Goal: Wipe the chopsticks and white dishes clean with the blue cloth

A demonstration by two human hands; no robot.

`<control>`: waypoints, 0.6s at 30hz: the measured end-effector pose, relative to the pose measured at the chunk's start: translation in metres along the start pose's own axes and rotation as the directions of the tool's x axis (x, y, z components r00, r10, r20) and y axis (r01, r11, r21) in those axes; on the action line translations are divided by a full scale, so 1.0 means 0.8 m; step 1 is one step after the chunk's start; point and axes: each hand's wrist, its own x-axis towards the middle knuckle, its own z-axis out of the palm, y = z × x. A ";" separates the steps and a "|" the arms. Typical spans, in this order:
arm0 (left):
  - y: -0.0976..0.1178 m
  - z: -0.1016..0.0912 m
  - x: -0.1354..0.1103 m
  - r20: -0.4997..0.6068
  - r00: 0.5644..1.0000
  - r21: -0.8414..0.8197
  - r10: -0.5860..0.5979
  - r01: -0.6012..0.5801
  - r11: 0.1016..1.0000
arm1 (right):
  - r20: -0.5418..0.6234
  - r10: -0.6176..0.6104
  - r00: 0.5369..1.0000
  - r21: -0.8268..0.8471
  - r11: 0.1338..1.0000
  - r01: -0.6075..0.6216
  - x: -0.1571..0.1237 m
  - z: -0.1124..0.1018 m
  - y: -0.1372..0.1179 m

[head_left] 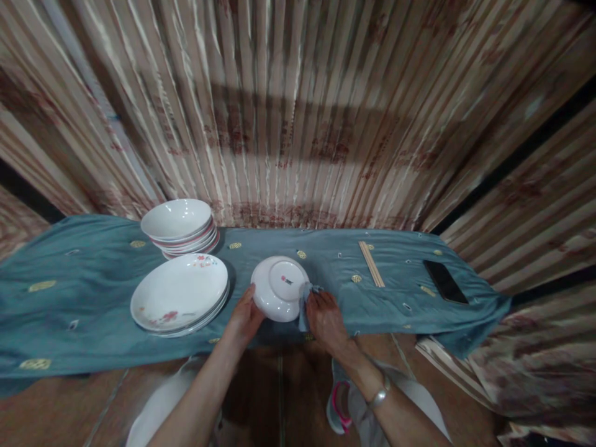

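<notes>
Head view looks down on a bench under a teal tablecloth [84,279] with small gold motifs. The left hand [244,316] grips the left rim of a white plate [278,288], which is held tilted over the near edge of the bench, its underside and a small printed mark facing up. The right hand [326,316] is closed on a blue-grey rag [305,301] pressed against the plate's right edge; a silver bracelet [379,395] sits on that wrist. Just left of the plate lies a stack of wide flowered plates [179,292], and behind it a stack of bowls [179,226]. To the right, well apart, lie chopsticks [371,264] and a dark phone [445,281]. A striped curtain [298,124] hangs behind.
</notes>
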 end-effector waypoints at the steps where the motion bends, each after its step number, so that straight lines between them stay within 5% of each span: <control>1: 0.000 0.003 -0.002 -0.005 1.000 -0.013 0.006 -0.006 1.000 | 0.004 -0.010 1.000 -0.013 1.000 0.010 0.000 -0.003 -0.004; 8: 0.006 0.012 -0.008 -0.055 0.998 -0.081 0.012 -0.017 0.997 | 0.042 -0.017 0.999 -0.018 1.000 0.018 0.006 -0.021 -0.018; 18: 0.011 0.012 -0.011 -0.011 1.000 -0.123 -0.006 0.005 0.992 | -0.038 0.171 0.985 0.327 0.933 -0.149 0.014 -0.010 -0.008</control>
